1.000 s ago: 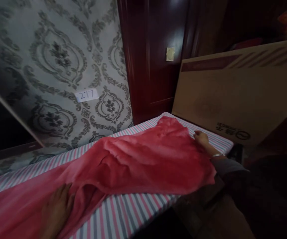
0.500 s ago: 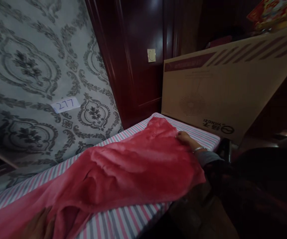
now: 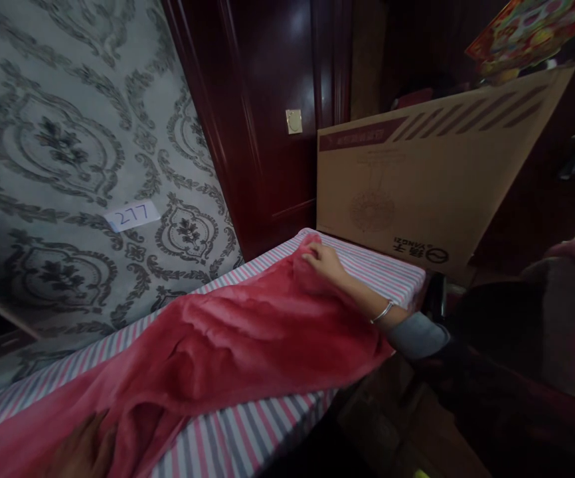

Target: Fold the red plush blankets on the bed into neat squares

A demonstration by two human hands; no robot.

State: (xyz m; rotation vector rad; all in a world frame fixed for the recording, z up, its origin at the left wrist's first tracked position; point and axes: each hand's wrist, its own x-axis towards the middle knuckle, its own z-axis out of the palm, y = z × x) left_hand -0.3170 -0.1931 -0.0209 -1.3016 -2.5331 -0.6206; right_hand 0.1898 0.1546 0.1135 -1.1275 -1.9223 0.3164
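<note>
As it is shifting farther up, the right hand (image 3: 325, 262) is pinching, and so controlling, the far corner of the red plush blanket (image 3: 262, 325).
Left hand (image 3: 82, 448), grip unclear, is resting on the blanket across striped bedding (image 3: 238, 435).

Plush red cloth blanket (image 3: 257, 345) with a soft sheen. Under the blanket, matt striped cloth sheet (image 3: 232, 438); beyond the blanket, glossy dark-red wood-look panelling (image 3: 267, 159) and matt cardboard (image 3: 431, 179); near the blanket's right end, shiny metal bracelet (image 3: 382, 313).
</note>
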